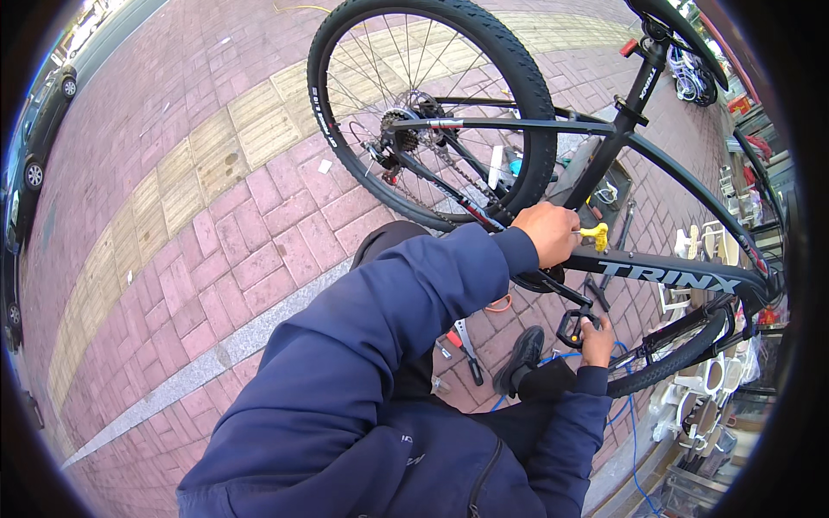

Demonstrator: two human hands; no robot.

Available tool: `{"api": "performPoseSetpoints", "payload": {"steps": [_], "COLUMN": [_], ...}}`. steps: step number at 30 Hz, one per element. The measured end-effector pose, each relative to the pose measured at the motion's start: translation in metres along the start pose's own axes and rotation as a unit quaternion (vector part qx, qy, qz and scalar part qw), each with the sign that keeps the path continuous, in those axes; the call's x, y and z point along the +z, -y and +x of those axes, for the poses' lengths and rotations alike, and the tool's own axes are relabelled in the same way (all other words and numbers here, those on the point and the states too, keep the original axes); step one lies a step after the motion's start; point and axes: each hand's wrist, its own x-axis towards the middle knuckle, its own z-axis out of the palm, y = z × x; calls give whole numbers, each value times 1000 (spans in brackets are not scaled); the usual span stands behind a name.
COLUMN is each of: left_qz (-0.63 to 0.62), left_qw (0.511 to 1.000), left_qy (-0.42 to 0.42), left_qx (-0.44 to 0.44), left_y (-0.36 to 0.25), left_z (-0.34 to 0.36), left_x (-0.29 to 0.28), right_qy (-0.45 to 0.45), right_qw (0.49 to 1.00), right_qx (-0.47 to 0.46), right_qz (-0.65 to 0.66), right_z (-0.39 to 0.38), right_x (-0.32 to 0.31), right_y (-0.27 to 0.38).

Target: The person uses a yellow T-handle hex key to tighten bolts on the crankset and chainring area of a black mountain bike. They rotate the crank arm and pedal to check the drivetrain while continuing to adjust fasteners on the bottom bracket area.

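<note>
A black bicycle (648,274) stands in front of me, its rear wheel (537,129) at the far left and its front wheel (673,367) at the right. My left hand (548,235) is closed at the bottom of the frame, above the crank. A tool with a yellow handle (596,235) juts from its fingers on a thin shaft; the rest of the shaft is hidden. Lower right, my right hand (596,341) grips the black pedal (572,328), thumb on its edge. The chain (471,180) runs back to the rear sprockets (399,121).
On the brick paving (216,285) by my shoe (520,358) lie red-and-black-handled tools (466,352). Beyond the frame, a tray (615,186) holds tools. A blue hose (633,449) crosses the ground. Goods (704,388) line the right side; a dark car (39,138) stands far left.
</note>
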Motion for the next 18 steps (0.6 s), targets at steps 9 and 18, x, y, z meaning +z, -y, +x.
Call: {"api": "performPoseSetpoints", "payload": {"steps": [9,18], "left_qz": [-52,-41], "left_qw": [997,996], "left_qy": [-47,-66], "left_qx": [-14,-52], "left_y": [-4,4], "left_z": [3,-3], "left_x": [-33,-57], "right_qy": [137,267], "right_qw": [906,933], "right_qx": [21,-79], "right_qz": [399,226], "right_z": [-29,-14], "right_x": [81,295], "right_y": [101,-14]}}
